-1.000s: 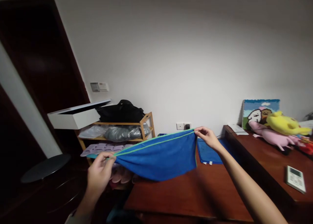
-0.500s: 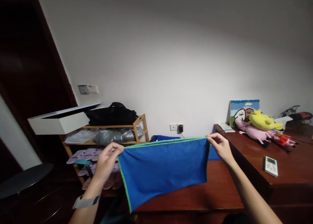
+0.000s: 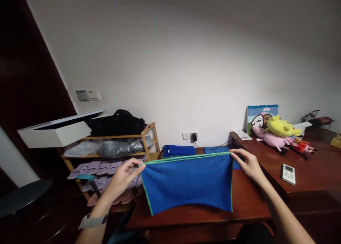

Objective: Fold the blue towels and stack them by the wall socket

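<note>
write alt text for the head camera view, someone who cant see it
The left hand and right hand hold up a blue towel with green edging by its top edge, above a reddish-brown wooden table. A folded blue cloth lies behind it, and a bamboo shoe rack stands to the left.

Bamboo shelf [image 3: 149, 141] against the wall: lilac slippers [image 3: 98, 168] on the lower level, a grey wrapped bundle [image 3: 122, 148] above them, and a black bag [image 3: 115, 124] on top, just beside a white box [image 3: 54, 134]. Right: wooden table [image 3: 314, 176] bearing a white remote control [image 3: 288, 174], a yellow plush toy [image 3: 282, 127] and a pink plush pig [image 3: 269, 139], the pig resting against a hooked-yarn picture [image 3: 259, 114]. Centre: wall socket [image 3: 186, 135] with a black charger [image 3: 194, 137].
</note>
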A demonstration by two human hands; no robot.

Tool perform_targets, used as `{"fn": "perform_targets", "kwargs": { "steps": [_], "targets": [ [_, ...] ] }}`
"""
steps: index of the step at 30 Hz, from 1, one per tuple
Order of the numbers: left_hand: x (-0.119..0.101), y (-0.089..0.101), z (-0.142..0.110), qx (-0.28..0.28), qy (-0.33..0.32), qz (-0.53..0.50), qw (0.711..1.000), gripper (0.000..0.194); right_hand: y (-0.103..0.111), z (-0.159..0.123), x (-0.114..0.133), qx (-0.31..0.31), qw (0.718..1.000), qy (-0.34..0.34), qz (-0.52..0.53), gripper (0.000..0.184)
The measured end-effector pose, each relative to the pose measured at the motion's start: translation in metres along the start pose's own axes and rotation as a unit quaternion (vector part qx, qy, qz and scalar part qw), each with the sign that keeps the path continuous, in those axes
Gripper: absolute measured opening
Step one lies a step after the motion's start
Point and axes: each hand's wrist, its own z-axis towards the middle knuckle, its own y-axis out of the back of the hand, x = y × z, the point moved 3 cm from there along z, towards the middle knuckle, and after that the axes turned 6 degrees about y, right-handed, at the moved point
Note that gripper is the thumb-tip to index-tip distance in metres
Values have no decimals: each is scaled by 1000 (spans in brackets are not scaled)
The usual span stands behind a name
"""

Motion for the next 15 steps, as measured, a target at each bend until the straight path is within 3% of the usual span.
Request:
{"fn": "perform_targets", "kwargs": {
  "steps": [4,7,11,15],
  "targets": [
    [9,-7,-7,7,15,-15,1000,45,9,-9,-3,-12,999,-23,-27,42],
    [17,-15,-21,55,61,8,997,51,16,-17,-6,-20,999,-36,-33,41],
    [19,-31,-62,94,102,62,988,39,25,-26,-14,-41,996,-67,-39,39],
    [27,-61,-106,161,136,2,978,30,16,-11,-32,-81,992,-77,-62,40]
  ]
}}
